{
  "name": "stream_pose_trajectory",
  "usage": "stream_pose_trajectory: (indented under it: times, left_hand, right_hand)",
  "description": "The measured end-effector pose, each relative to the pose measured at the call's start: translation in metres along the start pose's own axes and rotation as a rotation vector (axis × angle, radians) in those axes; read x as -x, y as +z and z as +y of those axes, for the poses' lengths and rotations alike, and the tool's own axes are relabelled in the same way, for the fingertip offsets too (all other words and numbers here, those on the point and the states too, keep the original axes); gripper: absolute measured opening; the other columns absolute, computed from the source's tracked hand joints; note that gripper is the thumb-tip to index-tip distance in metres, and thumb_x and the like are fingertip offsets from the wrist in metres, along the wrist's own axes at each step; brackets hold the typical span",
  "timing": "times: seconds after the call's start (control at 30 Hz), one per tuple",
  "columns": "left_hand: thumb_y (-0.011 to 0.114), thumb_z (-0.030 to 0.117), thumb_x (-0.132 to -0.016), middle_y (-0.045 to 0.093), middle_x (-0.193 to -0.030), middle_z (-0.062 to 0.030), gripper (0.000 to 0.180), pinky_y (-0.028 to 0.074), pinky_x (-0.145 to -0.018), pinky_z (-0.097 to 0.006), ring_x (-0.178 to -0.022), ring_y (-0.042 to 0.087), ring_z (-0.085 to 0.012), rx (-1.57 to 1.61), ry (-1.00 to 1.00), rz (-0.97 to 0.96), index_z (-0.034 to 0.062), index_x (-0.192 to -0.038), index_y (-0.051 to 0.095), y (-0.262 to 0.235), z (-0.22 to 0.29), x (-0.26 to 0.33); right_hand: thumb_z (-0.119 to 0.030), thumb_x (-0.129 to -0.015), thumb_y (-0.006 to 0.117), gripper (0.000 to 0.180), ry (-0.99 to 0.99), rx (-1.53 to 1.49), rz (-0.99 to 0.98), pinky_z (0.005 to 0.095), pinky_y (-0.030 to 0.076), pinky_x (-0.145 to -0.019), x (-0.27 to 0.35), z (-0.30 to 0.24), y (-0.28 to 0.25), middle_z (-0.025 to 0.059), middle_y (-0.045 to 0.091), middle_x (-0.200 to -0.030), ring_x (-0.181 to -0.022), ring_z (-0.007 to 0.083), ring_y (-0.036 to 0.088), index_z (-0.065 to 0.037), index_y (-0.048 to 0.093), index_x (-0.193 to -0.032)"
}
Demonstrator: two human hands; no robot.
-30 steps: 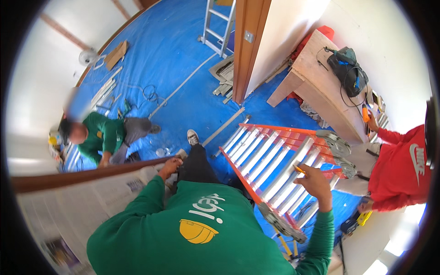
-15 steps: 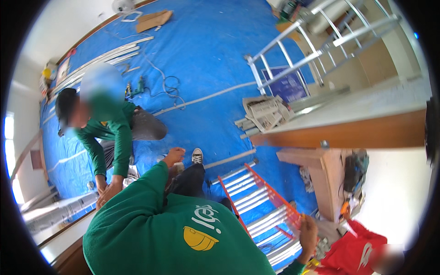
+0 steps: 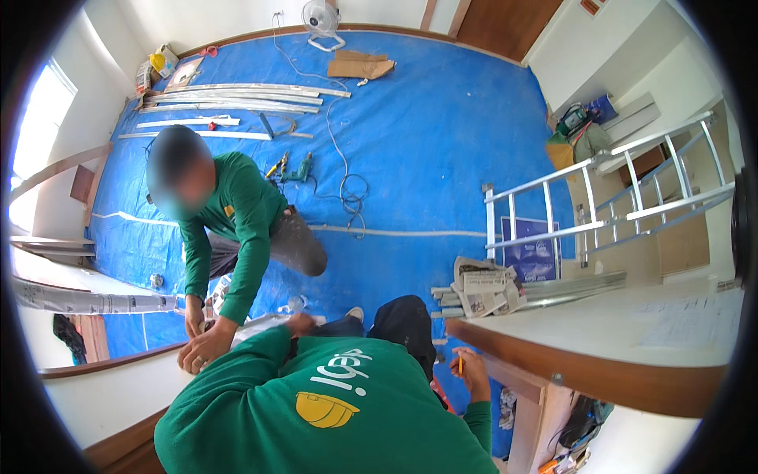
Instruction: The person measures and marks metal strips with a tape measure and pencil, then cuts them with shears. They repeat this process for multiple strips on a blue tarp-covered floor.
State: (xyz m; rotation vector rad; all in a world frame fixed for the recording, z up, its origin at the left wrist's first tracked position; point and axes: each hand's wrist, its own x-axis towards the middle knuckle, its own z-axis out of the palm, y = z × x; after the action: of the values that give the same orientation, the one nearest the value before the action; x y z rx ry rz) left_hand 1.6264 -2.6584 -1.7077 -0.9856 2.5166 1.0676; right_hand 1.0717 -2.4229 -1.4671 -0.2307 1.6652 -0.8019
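In my right hand [image 3: 474, 374], raised at the right of my body, the fingers are closed around a short yellow pencil [image 3: 460, 364]. My left hand [image 3: 301, 324] is low in front of my chest, beside a pale, shiny flat piece [image 3: 264, 323]; my sleeve and its small size hide how its fingers lie. A clear plastic bottle [image 3: 295, 303] stands or lies just beyond it. To the left, a co-worker in a green shirt [image 3: 245, 197] kneels with both hands [image 3: 207, 340] together on top of the low white wall [image 3: 130, 395].
Blue sheeting [image 3: 426, 142] covers the floor. A green drill [image 3: 298, 169] with its cord lies ahead, and long metal channels [image 3: 237, 95] farther left. At right are an aluminium ladder [image 3: 545, 205], newspapers [image 3: 483, 286] on metal studs, and a wood-edged ledge [image 3: 584, 367]. A fan [image 3: 322, 20] stands far off.
My view has swung up and round. My right hand has moved inward and forward, and the pencil now shows. The orange ladder and the red-shirted person have mostly left view.
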Motion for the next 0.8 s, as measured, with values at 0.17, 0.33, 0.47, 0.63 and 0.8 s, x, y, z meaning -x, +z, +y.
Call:
stream_pose_trajectory:
  times: [0.17, 0.33, 0.47, 0.63, 0.8]
  left_hand:
    - [0.061, 0.034, -0.105, 0.08, -0.093, -0.0141, 0.036, 0.059, -0.068, -0.047, -0.077, 0.075, -0.0286, 0.864, -0.225, 0.33, 0.0035, -0.106, 0.08, 0.013, 0.013, -0.002]
    - [0.071, 0.031, -0.103, 0.079, -0.094, -0.0099, 0.035, 0.058, -0.072, -0.041, -0.077, 0.071, -0.0244, 1.415, -0.951, 0.094, 0.0011, -0.121, 0.077, -0.041, 0.053, -0.059]
    - [0.069, 0.036, -0.104, 0.078, -0.11, -0.0208, 0.037, 0.057, -0.089, -0.046, -0.101, 0.073, -0.0286, 0.997, -0.774, 0.38, 0.0022, -0.118, 0.078, -0.114, 0.082, -0.166]
    - [0.064, 0.041, -0.106, 0.074, -0.125, -0.0292, 0.046, 0.051, -0.106, -0.05, -0.114, 0.07, -0.0392, 0.649, -0.894, 0.567, 0.0006, -0.123, 0.077, -0.177, 0.113, -0.254]
    - [0.064, 0.043, -0.106, 0.074, -0.124, -0.0289, 0.05, 0.052, -0.104, -0.047, -0.114, 0.071, -0.038, 0.639, -0.807, 0.73, -0.0012, -0.127, 0.074, -0.24, 0.121, -0.281]
  right_hand:
    - [-0.041, -0.109, 0.056, 0.036, 0.153, -0.48, 0.076, 0.0522, 0.057, -0.074, -0.065, 0.064, -0.048, 0.0104, 0.078, -0.097, -0.09, 0.0313, 0.076, -0.01, 0.069, -0.12]
    - [-0.036, -0.108, 0.058, 0.033, -0.055, 0.626, -0.005, 0.0505, 0.059, -0.072, -0.218, 0.058, -0.092, 0.0126, 0.078, -0.097, -0.085, 0.0311, 0.076, -0.006, 0.067, -0.12]
    - [-0.032, -0.107, 0.061, 0.032, -0.223, 0.891, -0.104, 0.0491, 0.06, -0.069, -0.305, 0.011, -0.156, 0.0143, 0.079, -0.097, -0.081, 0.0309, 0.076, -0.003, 0.066, -0.121]
    - [-0.032, -0.109, 0.06, 0.033, -0.089, 0.655, -0.109, 0.0463, 0.06, -0.063, -0.4, -0.132, -0.197, 0.0139, 0.078, -0.09, -0.072, 0.0293, 0.075, 0.0, 0.065, -0.12]
    - [-0.042, -0.111, 0.058, 0.038, 0.086, 0.483, -0.05, 0.0392, 0.054, -0.051, -0.514, -0.364, -0.128, 0.0101, 0.076, -0.084, -0.065, 0.0209, 0.072, -0.004, 0.061, -0.113]
